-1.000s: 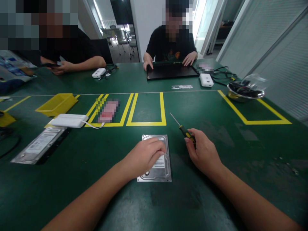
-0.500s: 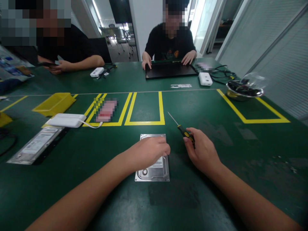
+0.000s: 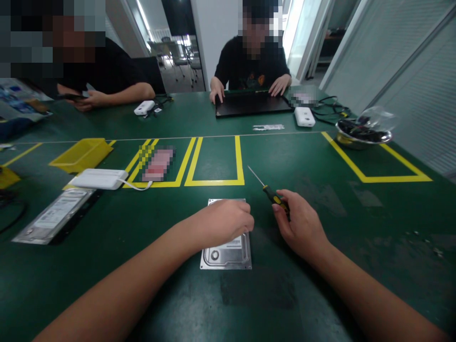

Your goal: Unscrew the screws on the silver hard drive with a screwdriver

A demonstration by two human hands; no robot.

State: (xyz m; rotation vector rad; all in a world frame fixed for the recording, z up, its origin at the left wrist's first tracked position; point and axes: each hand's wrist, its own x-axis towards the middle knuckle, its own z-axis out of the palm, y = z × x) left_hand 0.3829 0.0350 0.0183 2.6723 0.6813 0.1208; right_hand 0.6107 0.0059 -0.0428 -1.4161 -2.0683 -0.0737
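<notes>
A silver hard drive (image 3: 231,259) lies flat on the green table in front of me, its label partly covered. My left hand (image 3: 231,221) is over the drive with its fingers curled together; what they hold, if anything, is hidden. To the right, my right hand (image 3: 299,218) grips a screwdriver (image 3: 272,195) with a dark green and yellow handle. The screwdriver's thin shaft points up and left, away from the drive.
Another hard drive (image 3: 59,213) lies at the left, near a white power bank (image 3: 99,179) and a yellow bin (image 3: 81,154). A metal bowl (image 3: 363,137) of dark parts stands back right. Small screws (image 3: 436,251) lie at right. Across the table, a person's hands touch a black panel (image 3: 254,104).
My left hand has shifted very slightly to the right over the drive. My right hand and the screwdriver have stayed almost still.
</notes>
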